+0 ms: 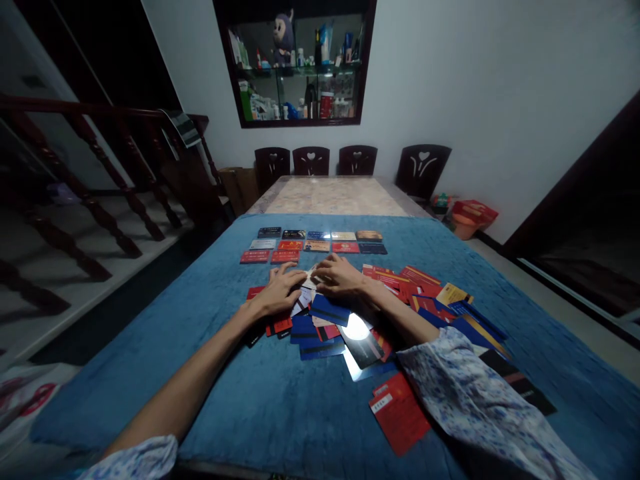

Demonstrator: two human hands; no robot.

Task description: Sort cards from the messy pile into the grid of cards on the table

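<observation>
Fingers of both my hands come together over a loose pile of cards. My left hand [281,291] is curled at the left side of a whitish card [311,277], its fingertips on it. From the right, my right hand [340,276] has bent fingers on the same card, partly hiding it. Right below them lie overlapping cards, among them a blue card [330,311] with a dark stripe and a dark grey card [364,348] catching bright glare. Red cards [279,325] stick out beneath my left wrist.
Beyond my hands, cards lie in rows, with a red card [285,257] in the nearest one. More cards, including a yellow card [454,294], spread at right. A red card [401,415] lies near my right sleeve. A blue cloth [200,313] covers the table; chairs [358,160] stand behind.
</observation>
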